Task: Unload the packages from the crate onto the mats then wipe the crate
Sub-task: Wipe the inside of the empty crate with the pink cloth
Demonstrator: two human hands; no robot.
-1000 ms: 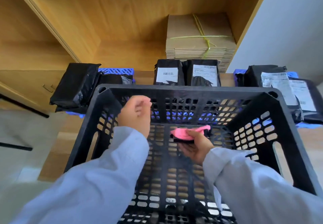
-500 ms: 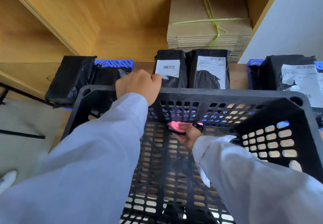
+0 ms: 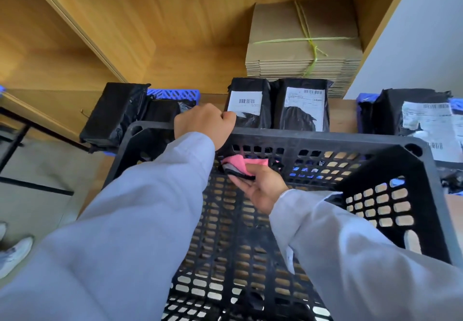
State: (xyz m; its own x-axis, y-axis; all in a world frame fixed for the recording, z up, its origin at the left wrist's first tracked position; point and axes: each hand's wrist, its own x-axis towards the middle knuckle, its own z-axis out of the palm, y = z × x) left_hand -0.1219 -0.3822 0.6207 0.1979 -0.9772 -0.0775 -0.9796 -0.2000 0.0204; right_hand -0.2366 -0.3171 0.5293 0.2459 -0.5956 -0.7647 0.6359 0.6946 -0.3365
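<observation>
— Black plastic crate (image 3: 313, 139) emptied, packages (image 3: 303, 109) laid out beyond its far rim, some on blue mats (image 3: 172, 93). Unloading done?

— Apparently; wiping under way. Left hand (image 3: 204, 124) curled over the far rim, steadying. Right hand (image 3: 260, 189) inside, fingers (image 3: 254, 170) pinching a pink cloth (image 3: 246, 164) against the far wall. Floor and remaining walls probably still to wipe

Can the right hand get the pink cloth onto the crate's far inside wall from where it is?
Probably yes. The right hand holds the pink cloth inside the crate, right by the far wall, with nothing between them. The left hand grips the rim off to the side.
</observation>
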